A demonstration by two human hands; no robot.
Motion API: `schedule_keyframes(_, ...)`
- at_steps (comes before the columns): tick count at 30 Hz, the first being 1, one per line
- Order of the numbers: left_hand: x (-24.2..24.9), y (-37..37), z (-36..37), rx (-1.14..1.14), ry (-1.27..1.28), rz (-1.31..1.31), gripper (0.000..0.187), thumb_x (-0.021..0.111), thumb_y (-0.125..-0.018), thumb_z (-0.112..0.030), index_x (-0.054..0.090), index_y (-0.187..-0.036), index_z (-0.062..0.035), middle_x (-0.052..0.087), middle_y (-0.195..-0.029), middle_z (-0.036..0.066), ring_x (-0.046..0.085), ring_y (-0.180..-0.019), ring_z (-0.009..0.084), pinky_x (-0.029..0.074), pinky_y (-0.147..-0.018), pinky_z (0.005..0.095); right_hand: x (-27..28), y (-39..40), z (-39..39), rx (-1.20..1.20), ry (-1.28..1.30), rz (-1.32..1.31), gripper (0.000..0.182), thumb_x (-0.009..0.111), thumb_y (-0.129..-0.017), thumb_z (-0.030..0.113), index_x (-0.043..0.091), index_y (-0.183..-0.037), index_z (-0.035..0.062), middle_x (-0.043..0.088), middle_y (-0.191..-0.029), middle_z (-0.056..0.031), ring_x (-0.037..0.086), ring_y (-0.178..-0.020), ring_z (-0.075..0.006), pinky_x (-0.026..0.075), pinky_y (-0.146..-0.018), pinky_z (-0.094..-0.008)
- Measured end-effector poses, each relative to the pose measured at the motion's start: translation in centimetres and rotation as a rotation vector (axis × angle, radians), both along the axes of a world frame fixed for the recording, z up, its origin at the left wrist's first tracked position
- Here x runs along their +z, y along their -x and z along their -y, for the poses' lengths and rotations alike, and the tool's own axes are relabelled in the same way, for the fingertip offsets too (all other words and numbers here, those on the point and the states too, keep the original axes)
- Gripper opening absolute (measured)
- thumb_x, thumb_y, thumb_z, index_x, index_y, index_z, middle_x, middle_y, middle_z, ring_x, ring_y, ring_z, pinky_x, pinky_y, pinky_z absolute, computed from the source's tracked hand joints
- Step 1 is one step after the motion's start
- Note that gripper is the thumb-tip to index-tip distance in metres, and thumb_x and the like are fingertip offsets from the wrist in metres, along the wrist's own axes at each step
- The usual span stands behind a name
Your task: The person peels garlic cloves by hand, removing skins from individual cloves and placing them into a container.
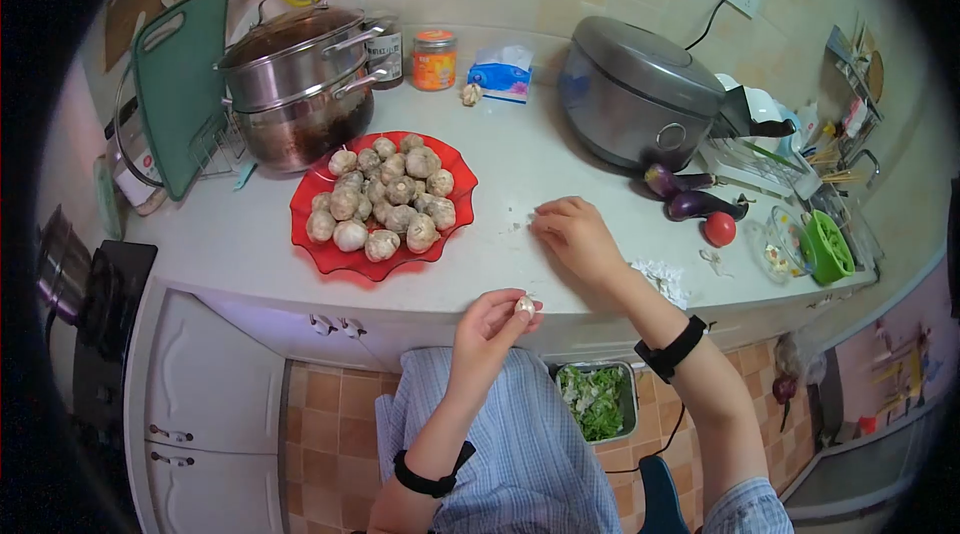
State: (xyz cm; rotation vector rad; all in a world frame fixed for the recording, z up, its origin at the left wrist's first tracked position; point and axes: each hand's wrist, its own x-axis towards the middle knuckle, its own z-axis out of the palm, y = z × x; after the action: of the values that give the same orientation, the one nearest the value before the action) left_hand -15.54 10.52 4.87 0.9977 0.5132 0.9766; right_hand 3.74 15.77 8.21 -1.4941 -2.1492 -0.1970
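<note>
My left hand [488, 332] is closed at the counter's front edge. Its thumb and fingers pinch a small, pale garlic bulb [525, 305]. Over the counter, my right hand [577, 237] has its fingers curled together, the tips close to small scraps of garlic skin [516, 225]; whether anything is between them is hidden. To the left stands a red scalloped plate [372, 266] heaped with garlic bulbs [396, 190]. White peelings [662, 282] lie in a pile beside my right forearm.
A steamer pot [300, 124], green cutting board [180, 84], orange-labelled jar [434, 61], tissue pack [502, 77] and grey rice cooker [640, 94] line the back. Eggplants [705, 204], a tomato [720, 228] and a green basket [826, 249] sit right. Below is a bin [628, 402] with greens.
</note>
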Motion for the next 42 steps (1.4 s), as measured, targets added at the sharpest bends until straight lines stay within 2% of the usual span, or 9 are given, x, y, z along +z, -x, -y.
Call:
schedule_keyframes(2,0.1,0.0,-0.1,0.043,-0.012,0.083,0.026,0.053,-0.082,-0.009,0.047,-0.105,0.0024,0.057,-0.1,0.015,0.056,-0.092,0.0182,0.045,-0.08,0.0282,0.7,0.6,1.3,0.004,-0.129,-0.02,0.018,0.057,-0.076,0.012,0.062,-0.093,0.0056,0.058,-0.095,-0.0091,0.052,-0.091,-0.0222,0.04,-0.081,-0.0315)
schedule_keyframes(5,-0.1,-0.5,-0.2,0.141,-0.055,0.093,0.023,0.05,-0.083,-0.004,0.047,-0.106,0.0035,0.058,-0.101,0.014,0.056,-0.093,0.0151,0.044,-0.08,0.024,1.5,2.1,4.8,0.157,0.375,-0.729,0.024,0.063,-0.075,0.014,0.06,-0.096,0.0027,0.056,-0.095,-0.0054,0.052,-0.081,-0.0114,0.042,-0.072,-0.0246)
schedule_keyframes(12,-0.2,-3.0,0.9,0.211,-0.085,0.029,0.023,0.053,-0.081,0.0,0.056,-0.103,0.0045,0.059,-0.099,0.012,0.057,-0.087,0.0131,0.045,-0.076,0.0215,0.7,3.1,8.9,0.095,0.362,-1.013,0.027,0.068,-0.069,0.007,0.062,-0.096,0.0033,0.055,-0.084,-0.0034,0.052,-0.077,-0.0098,0.044,-0.067,-0.0213)
schedule_keyframes(22,-0.2,-3.9,1.3,0.153,-0.255,-0.081,0.022,0.057,-0.079,-0.001,0.059,-0.101,0.0009,0.063,-0.092,0.009,0.057,-0.08,0.0094,0.045,-0.072,0.0191,0.1,0.8,10.1,0.063,0.438,-1.107,0.025,0.068,-0.069,0.005,0.064,-0.093,0.0024,0.056,-0.08,-0.0025,0.052,-0.075,-0.0079,0.043,-0.067,-0.0196)
schedule_keyframes(25,0.0,-4.2,1.5,0.135,-0.225,-0.067,0.022,0.056,-0.08,-0.003,0.059,-0.101,0.0012,0.063,-0.092,0.009,0.058,-0.08,0.01,0.045,-0.072,0.0196,-0.2,0.2,10.4,0.069,0.421,-0.987,0.023,0.066,-0.071,0.006,0.064,-0.093,0.0017,0.056,-0.08,-0.0028,0.052,-0.076,-0.0082,0.042,-0.067,-0.0199)
schedule_keyframes(31,-0.9,-5.1,1.9,0.211,-0.2,-0.053,0.023,0.052,-0.083,-0.006,0.056,-0.104,0.0045,0.061,-0.093,0.01,0.058,-0.08,0.0122,0.047,-0.071,0.0229,0.5,1.2,11.1,0.009,0.424,-1.067,0.029,0.063,-0.074,0.008,0.059,-0.103,0.0044,0.056,-0.088,-0.0045,0.052,-0.075,-0.0094,0.042,-0.066,-0.0199)
schedule_keyframes(33,-1.1,-5.4,1.9,0.224,-0.224,-0.082,0.024,0.051,-0.084,-0.006,0.054,-0.105,0.0061,0.06,-0.095,0.012,0.058,-0.082,0.0136,0.048,-0.073,0.0245,1.3,1.4,11.2,-0.015,0.281,-0.855,0.029,0.063,-0.074,0.008,0.058,-0.103,0.0051,0.054,-0.091,-0.0051,0.052,-0.074,-0.0098,0.043,-0.063,-0.0204)
schedule_keyframes(36,-1.1,-5.7,2.0,0.235,-0.227,-0.077,0.023,0.051,-0.085,-0.008,0.054,-0.102,0.0059,0.06,-0.092,0.01,0.058,-0.079,0.0118,0.047,-0.066,0.0218,1.3,1.3,11.2,0.005,0.206,-0.688,0.026,0.063,-0.073,0.005,0.059,-0.099,0.0045,0.053,-0.089,-0.0053,0.053,-0.073,-0.0106,0.045,-0.061,-0.0215)
schedule_keyframes(42,-0.9,-5.5,2.1,0.247,-0.109,-0.022,0.015,0.051,-0.084,-0.008,0.055,-0.093,0.0028,0.058,-0.077,0.003,0.05,-0.06,0.0056,0.041,-0.053,0.0181,0.5,1.7,11.1,0.081,0.192,-0.794,0.025,0.067,-0.068,0.002,0.06,-0.092,0.0034,0.052,-0.088,-0.0052,0.053,-0.071,-0.0107,0.048,-0.063,-0.0236)
